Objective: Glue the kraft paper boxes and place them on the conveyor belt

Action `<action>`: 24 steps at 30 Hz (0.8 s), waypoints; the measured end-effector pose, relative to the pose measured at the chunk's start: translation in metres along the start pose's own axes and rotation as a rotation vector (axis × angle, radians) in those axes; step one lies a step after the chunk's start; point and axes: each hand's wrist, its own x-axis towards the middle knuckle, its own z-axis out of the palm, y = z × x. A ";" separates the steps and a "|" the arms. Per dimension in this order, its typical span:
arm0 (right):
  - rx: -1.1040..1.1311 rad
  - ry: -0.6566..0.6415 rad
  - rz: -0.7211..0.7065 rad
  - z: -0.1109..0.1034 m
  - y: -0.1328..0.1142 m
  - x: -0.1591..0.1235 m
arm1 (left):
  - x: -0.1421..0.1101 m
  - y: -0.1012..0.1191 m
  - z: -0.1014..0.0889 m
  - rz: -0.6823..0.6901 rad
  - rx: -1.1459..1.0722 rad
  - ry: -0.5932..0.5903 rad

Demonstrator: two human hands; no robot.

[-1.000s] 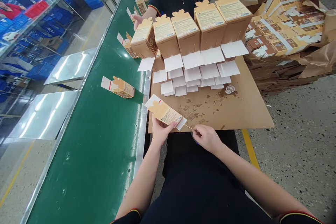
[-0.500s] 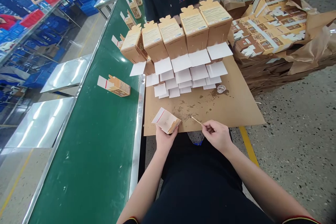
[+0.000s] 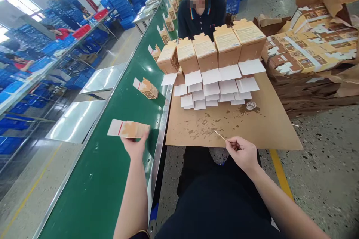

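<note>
Over the green conveyor belt (image 3: 81, 194), my left hand (image 3: 135, 146) is closed round a small tan carton (image 3: 136, 130) whose white flap with a red strip points left. Whether the carton touches the belt I cannot tell. My right hand (image 3: 241, 151) pinches a thin cotton swab (image 3: 220, 134) above the brown cardboard sheet (image 3: 272, 130), its tip toward the wet marks there. A small clear dish (image 3: 251, 105) sits farther back on the sheet. Behind it, cartons (image 3: 206, 52) are stacked in rows, their white flaps (image 3: 211, 89) facing me.
Another carton (image 3: 148, 89) stands on the belt ahead, with several more in a line beyond. Across the stack sits a co-worker (image 3: 200, 18). At right, a paper-wrapped pile of flat cartons (image 3: 305, 56) stands on the floor. A metal rail (image 3: 158, 153) edges the belt.
My left hand has carried the carton left, from the cardboard sheet to over the belt. My right hand still holds the swab in nearly the same place. The view has tilted up.
</note>
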 end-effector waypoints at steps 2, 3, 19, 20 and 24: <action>0.018 -0.015 -0.002 0.002 0.000 0.006 | 0.024 -0.009 -0.015 -0.119 0.052 0.035; 0.030 -0.025 -0.005 0.003 -0.001 0.009 | 0.028 -0.013 -0.019 -0.170 0.077 0.022; -0.061 0.112 -0.053 -0.026 -0.008 0.035 | 0.110 0.200 0.128 0.053 -0.397 -0.357; -0.055 0.114 -0.067 -0.025 -0.012 0.036 | 0.121 0.217 0.151 -0.031 -0.358 -0.418; -0.081 0.181 -0.115 -0.030 -0.019 0.031 | 0.131 0.247 0.209 -0.210 -0.184 -0.653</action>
